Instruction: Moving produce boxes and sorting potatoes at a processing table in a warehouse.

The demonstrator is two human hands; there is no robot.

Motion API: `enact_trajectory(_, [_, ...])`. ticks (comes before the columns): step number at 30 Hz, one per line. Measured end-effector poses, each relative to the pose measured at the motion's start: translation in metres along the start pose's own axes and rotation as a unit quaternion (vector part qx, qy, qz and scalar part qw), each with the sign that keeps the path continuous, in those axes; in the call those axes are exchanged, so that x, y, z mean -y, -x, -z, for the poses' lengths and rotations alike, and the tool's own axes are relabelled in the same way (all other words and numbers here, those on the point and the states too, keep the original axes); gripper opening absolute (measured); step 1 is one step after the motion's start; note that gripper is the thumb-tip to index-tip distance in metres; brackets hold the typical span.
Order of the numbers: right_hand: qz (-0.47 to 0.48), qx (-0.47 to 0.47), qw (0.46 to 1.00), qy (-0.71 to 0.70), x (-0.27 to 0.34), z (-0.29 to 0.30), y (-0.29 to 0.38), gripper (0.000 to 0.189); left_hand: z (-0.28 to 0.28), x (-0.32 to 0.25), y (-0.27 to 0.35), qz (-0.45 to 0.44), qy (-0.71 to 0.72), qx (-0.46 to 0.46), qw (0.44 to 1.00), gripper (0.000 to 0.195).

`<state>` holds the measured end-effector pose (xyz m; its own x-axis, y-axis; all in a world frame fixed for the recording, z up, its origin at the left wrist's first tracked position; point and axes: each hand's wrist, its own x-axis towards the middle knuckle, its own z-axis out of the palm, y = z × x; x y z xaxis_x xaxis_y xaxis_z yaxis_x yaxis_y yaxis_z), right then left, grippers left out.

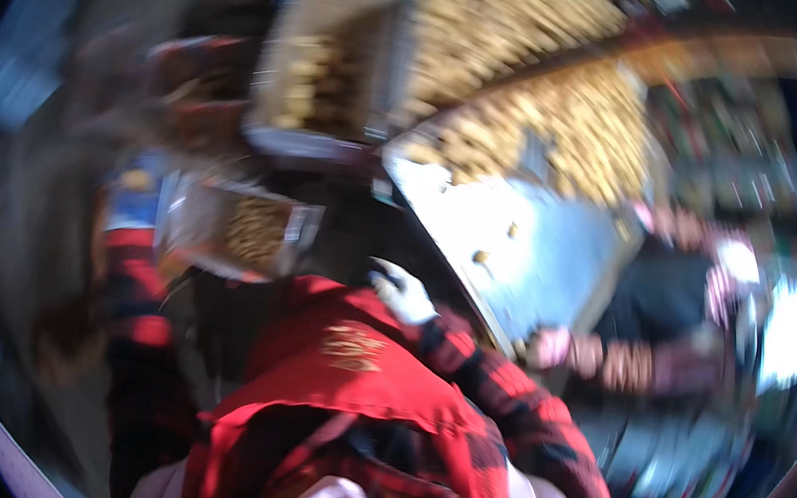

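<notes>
Motion blur softens the whole view. My left hand (139, 198), in what looks like a blue glove, is stretched out at the left beside a clear-lined box (204, 221) of small brown pieces (256, 231). A round tan piece (137, 179) shows at that hand; whether it is gripped is unclear. My right hand (404, 294) wears a whitish glove and is just above my red apron (352, 385), near the edge of a metal-topped table (555, 246). Its fingers are blurred against a dark background, so I cannot tell whether they hold anything.
Tan pieces (563, 127) are heaped across the table's far part, with a second heap (501, 23) beyond a raised divider (540, 65). A lined crate (387, 68) holds yellow and brown pieces. At the right, another person's pink-gloved hand (549, 346) is at the table edge.
</notes>
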<state>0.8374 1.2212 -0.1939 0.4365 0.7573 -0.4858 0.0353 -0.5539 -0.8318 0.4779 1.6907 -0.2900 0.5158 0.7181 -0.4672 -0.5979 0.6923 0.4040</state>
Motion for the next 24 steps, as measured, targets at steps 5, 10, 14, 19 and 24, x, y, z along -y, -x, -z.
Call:
enact_trajectory(5, [0.076,-0.091,0.991,0.062,-0.009,0.033,-0.005,0.061,-0.111,-0.191,-0.164,-0.085,-0.092,-0.197,0.972,0.07])
enact_trajectory(10, [0.182,-0.301,0.899,0.262,-0.024,0.075,-0.036,0.055,-0.147,0.101,-0.154,0.169,-0.335,0.146,0.915,0.054])
enact_trajectory(14, [0.142,-0.345,0.883,0.285,-0.051,0.126,-0.065,0.053,-0.207,0.29,-0.047,0.254,-0.416,0.183,0.854,0.057])
enact_trajectory(19, [0.076,-0.38,0.884,0.261,-0.124,0.175,-0.011,0.043,-0.279,0.402,0.015,0.248,-0.557,0.29,0.738,0.049])
enact_trajectory(24, [0.034,-0.411,0.872,0.265,-0.185,0.219,0.04,0.039,-0.292,0.485,-0.027,0.148,-0.627,0.359,0.676,0.045])
